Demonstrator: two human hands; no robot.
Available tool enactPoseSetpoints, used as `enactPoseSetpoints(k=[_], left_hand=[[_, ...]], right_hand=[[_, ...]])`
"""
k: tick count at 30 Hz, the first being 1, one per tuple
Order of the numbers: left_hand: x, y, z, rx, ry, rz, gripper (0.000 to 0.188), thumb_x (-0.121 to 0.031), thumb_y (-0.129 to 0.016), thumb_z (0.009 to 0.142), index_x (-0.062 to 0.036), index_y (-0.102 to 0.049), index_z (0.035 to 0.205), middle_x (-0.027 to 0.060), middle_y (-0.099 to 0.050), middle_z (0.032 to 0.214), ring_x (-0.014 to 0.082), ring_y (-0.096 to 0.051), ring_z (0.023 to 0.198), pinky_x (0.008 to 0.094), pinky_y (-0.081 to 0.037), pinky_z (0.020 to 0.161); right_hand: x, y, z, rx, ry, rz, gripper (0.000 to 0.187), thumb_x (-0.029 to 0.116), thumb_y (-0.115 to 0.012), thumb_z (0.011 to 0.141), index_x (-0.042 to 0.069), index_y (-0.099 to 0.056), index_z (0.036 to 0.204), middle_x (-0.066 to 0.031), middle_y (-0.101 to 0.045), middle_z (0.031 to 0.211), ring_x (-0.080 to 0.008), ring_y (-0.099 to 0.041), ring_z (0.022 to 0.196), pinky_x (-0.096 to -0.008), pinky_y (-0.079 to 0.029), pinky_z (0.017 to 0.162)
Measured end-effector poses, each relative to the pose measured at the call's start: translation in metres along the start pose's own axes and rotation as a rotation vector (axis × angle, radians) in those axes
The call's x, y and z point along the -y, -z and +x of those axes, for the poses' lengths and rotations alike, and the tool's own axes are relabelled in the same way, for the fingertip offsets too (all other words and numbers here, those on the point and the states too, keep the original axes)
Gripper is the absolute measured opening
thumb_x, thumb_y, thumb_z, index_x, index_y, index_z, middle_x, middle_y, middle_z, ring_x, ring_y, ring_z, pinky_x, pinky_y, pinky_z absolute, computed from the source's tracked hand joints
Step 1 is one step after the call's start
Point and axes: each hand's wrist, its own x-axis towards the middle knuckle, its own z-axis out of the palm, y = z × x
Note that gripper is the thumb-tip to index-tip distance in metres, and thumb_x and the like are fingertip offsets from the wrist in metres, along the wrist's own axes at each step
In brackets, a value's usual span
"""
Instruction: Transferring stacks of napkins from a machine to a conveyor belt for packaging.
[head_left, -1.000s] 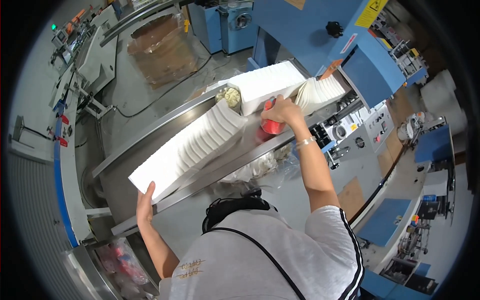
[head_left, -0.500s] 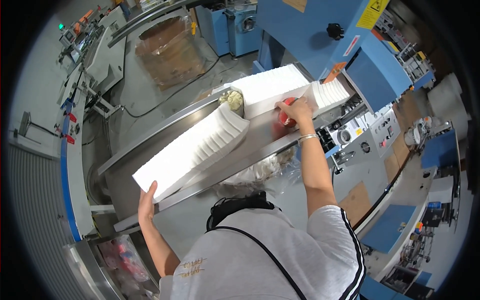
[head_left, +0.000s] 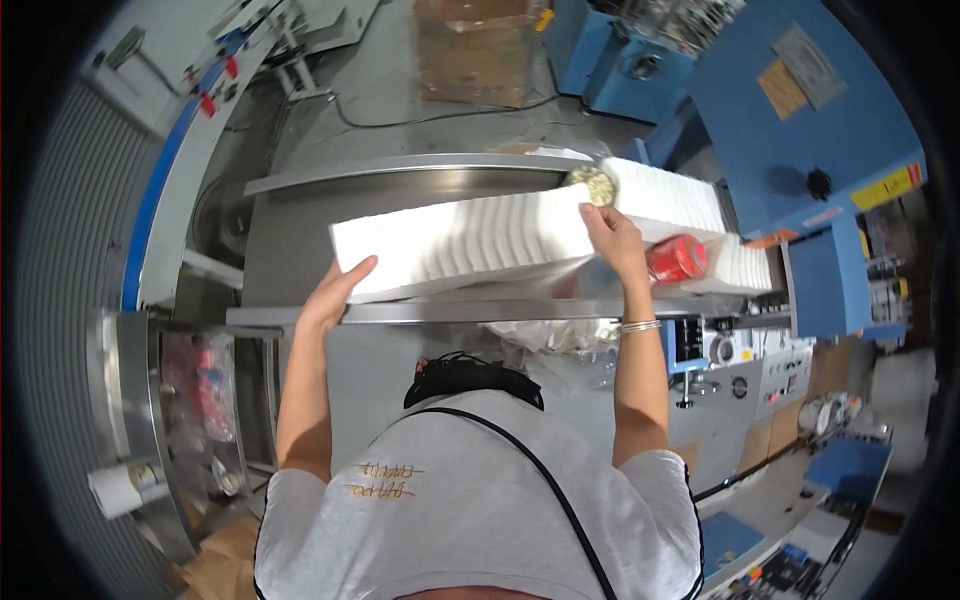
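Observation:
A long stack of thin white folded sheets (head_left: 460,240), which look like paper napkins or tissues, lies slightly tilted in a metal trough (head_left: 300,240). My left hand (head_left: 338,290) grips its left end, thumb on top near the corner. At the other end my right hand (head_left: 618,245) is closed on the stack, thumb and fingers pressing its end face. Just right of that hand a red cylinder like a can (head_left: 678,260) lies against a second white stack (head_left: 740,265). Behind my right hand is a round holder with pale yellowish, crumpled-looking contents (head_left: 597,185).
Another white stack (head_left: 668,195) runs along the trough's far side toward the blue machine (head_left: 800,110). Clear plastic film (head_left: 560,345) hangs below the near rail. A cardboard box (head_left: 475,50) stands on the floor beyond, and a metal rack (head_left: 150,400) stands at left.
My right hand has left the red cylinder and moved left to the near stack's right end. My left hand keeps its end. The view has turned, so the trough now lies nearly level.

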Motion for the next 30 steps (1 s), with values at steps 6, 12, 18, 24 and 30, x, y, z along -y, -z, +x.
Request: enactPoseSetpoints(k=[6,12,18,24,30], left_hand=[[-0.019,0.003,-0.007,0.064,-0.001,-0.013,0.095,-0.041,-0.067,0.085,0.0039,-0.012,0.148,0.0194,-0.022,0.153,0.0279,-0.018,0.142,0.0373,-0.013,0.115],[0.018,0.068,0.028,0.087,0.11,0.137,0.092,-0.044,-0.065,0.086,-0.0006,-0.015,0.15,0.016,-0.027,0.152,0.0253,-0.019,0.142,0.0391,-0.011,0.115],[-0.011,0.083,0.022,0.052,0.252,0.044,0.096,-0.056,-0.064,0.083,0.0001,-0.022,0.148,0.0162,-0.028,0.152,0.0267,-0.017,0.144,0.046,-0.006,0.114],[-0.036,0.058,0.019,0.158,0.034,0.036,0.078,-0.035,-0.074,0.081,0.0046,-0.038,0.139,0.0161,-0.049,0.136,0.0247,-0.042,0.129,0.0347,-0.025,0.111],[0.004,0.08,0.009,0.153,-0.002,-0.144,0.068,-0.032,-0.078,0.077,0.0034,-0.052,0.129,0.0157,-0.06,0.121,0.0197,-0.053,0.115,0.0338,-0.039,0.1]], right_hand=[[0.002,-0.02,0.009,0.451,-0.204,0.012,0.089,0.071,-0.054,0.08,-0.007,-0.054,0.123,-0.0181,-0.063,0.109,-0.0235,-0.061,0.096,-0.0291,-0.053,0.068],[0.031,-0.036,-0.028,0.518,-0.169,0.118,0.079,0.063,-0.056,0.085,-0.007,-0.054,0.122,-0.0132,-0.062,0.108,-0.0189,-0.057,0.096,-0.0288,-0.052,0.073],[0.0,-0.048,-0.024,0.574,-0.461,0.733,0.067,0.046,-0.054,0.094,-0.005,-0.041,0.137,-0.0121,-0.047,0.137,-0.0201,-0.043,0.125,-0.0314,-0.031,0.107],[0.051,-0.097,-0.045,0.518,-0.244,0.548,0.08,0.036,-0.071,0.085,-0.006,-0.032,0.142,-0.0122,-0.04,0.143,-0.0222,-0.035,0.132,-0.0331,-0.023,0.111],[0.075,-0.115,-0.062,0.455,-0.265,0.445,0.074,0.037,-0.069,0.083,-0.001,-0.04,0.14,-0.0104,-0.046,0.139,-0.0224,-0.04,0.13,-0.0352,-0.028,0.107]])
